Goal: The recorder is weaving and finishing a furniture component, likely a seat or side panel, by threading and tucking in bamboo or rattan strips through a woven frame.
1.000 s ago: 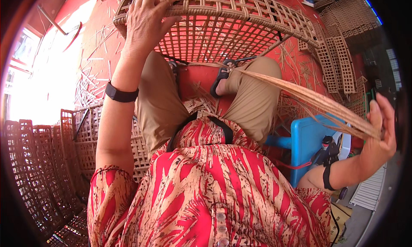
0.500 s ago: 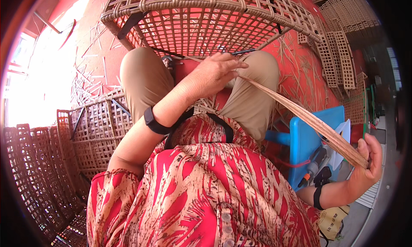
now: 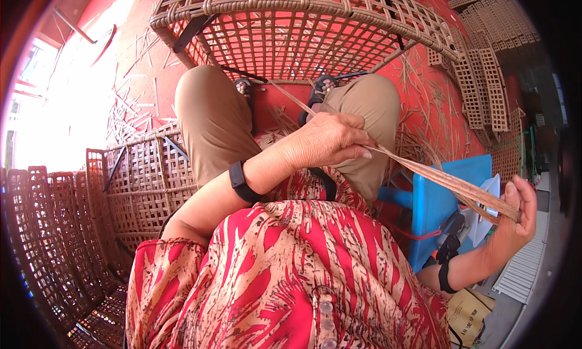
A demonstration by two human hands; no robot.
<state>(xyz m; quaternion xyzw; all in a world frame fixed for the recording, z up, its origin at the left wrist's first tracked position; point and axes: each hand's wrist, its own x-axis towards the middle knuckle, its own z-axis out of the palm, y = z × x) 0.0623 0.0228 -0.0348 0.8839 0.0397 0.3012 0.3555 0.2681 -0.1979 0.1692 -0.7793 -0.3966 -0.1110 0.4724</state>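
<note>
A bundle of tan weaving strips [image 3: 445, 180] stretches across my lap at the right. My left hand [image 3: 336, 137] pinches its thin end over my lap, fingers closed. Out at the far right my right hand [image 3: 520, 208] grips the thick end, fingers wrapped around it. One thin strand [image 3: 290, 97] runs from my left hand up toward the lower edge of a woven lattice piece [image 3: 303, 12], which stands on the floor beyond my knees. Dark straps are fixed to its corners.
A blue plastic stool [image 3: 451, 173] with tools and a white item on it stands beside my right leg. More woven panels [image 3: 142, 191] lie at the left, and others [image 3: 485, 88] at the far right. Strip scraps litter the red floor [image 3: 163, 88].
My left hand has come down and slightly right, nearer my lap. Between it and the lattice piece the thin strand now shows plainly. My right hand has shifted a little, still holding the bundle.
</note>
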